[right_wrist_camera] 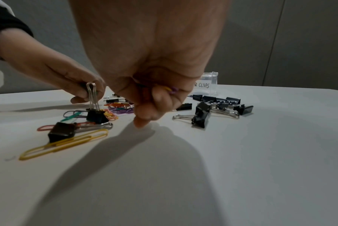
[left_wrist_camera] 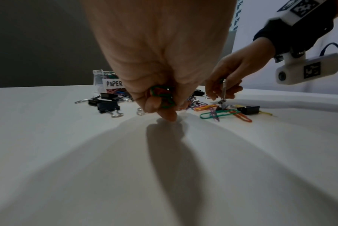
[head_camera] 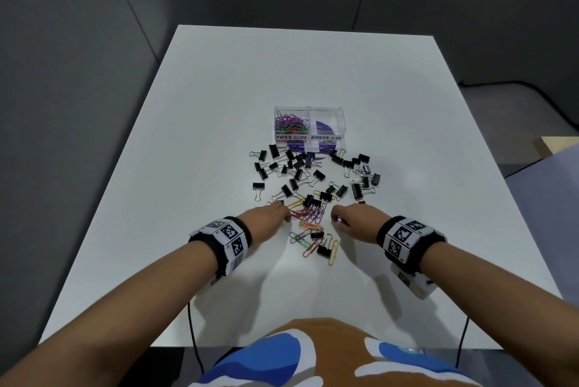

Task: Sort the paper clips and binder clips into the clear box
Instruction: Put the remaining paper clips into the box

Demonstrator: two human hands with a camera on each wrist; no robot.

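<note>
Coloured wire paper clips are clenched in both hands; some could probably be spilled from overfilled fingers.

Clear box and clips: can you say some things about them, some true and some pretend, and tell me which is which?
1. The clear box side labelled PAPER CLIPS holds coloured paper clips. True.
2. The BINDER CLIPS side is full. False: it looks empty; the black binder clips lie on the table.
3. The left hand holds green and red paper clips. True.
4. The right hand lies flat and open. False: its fingers curl round purple and yellow paper clips.
</note>
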